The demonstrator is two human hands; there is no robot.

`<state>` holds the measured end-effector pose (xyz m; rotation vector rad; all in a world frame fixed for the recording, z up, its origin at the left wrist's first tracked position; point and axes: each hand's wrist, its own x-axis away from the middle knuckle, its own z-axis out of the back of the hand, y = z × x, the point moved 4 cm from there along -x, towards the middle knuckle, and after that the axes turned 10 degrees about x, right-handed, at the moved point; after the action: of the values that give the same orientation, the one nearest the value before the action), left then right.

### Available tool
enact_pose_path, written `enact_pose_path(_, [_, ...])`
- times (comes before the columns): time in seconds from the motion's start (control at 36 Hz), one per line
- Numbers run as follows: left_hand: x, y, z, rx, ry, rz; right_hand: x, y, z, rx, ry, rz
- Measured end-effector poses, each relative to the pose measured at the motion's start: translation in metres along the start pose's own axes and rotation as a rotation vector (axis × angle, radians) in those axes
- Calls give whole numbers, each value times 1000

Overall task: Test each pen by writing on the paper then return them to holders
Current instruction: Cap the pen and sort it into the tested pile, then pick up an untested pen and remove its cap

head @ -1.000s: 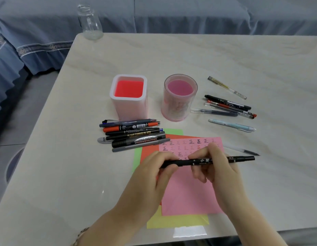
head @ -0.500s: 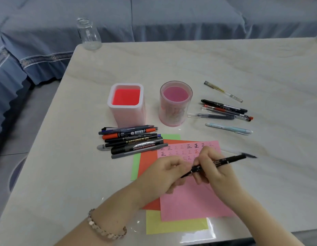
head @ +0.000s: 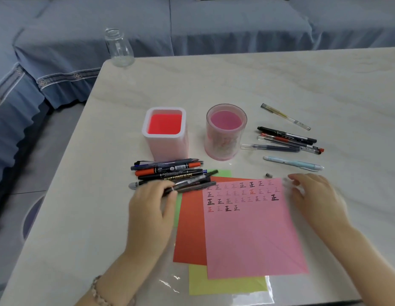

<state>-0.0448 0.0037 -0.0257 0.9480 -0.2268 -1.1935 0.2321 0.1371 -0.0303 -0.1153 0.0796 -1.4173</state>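
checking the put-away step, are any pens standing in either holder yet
No, the square holder and the round holder both show bare insides with no pen standing in them.

Pink sheet point(head: 254, 235) on top, rows of black, red and grey characters across it. An orange-red sheet point(head: 188, 228), green sheet point(head: 223, 173) and yellow sheet point(head: 225, 286) show at its edges. Square holder point(head: 165, 149) is white, red inside, and the round holder point(head: 225, 149) is clear pink. Black pen point(head: 208, 174) in the left hand point(head: 152, 208). Table point(head: 214, 85) is cream and marbled, sofa cover point(head: 214, 23) blue along the top of the frame.
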Motion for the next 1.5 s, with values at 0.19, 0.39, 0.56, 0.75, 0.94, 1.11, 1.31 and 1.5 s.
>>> enact_pose_path(0.19, [-32,-34,15,-362,62,-68,9,-16,29,-138,217,28])
enact_pose_path(0.39, [-17,-11,0,-222,31,-150,27,-45,46,-527,251,161])
enact_pose_path(0.56, [30,27,-55,-95,-333,-388,38,-55,38,-866,178,78])
enact_pose_path(0.75, [40,22,-85,-165,-476,-334,41,-45,21,-1159,139,-132])
enact_pose_path(0.94, [38,20,-86,-164,-456,-315,39,-51,-5,-1170,-54,-186])
enact_pose_path(1.11, [39,21,-85,-120,-475,-298,37,-57,-14,-1103,68,-195])
enact_pose_path(1.31, [42,21,-85,-75,-458,-322,32,-56,-16,-1216,214,-259])
enact_pose_path(1.5, [43,22,-85,-102,-493,-347,32,-53,-7,-1204,170,-179])
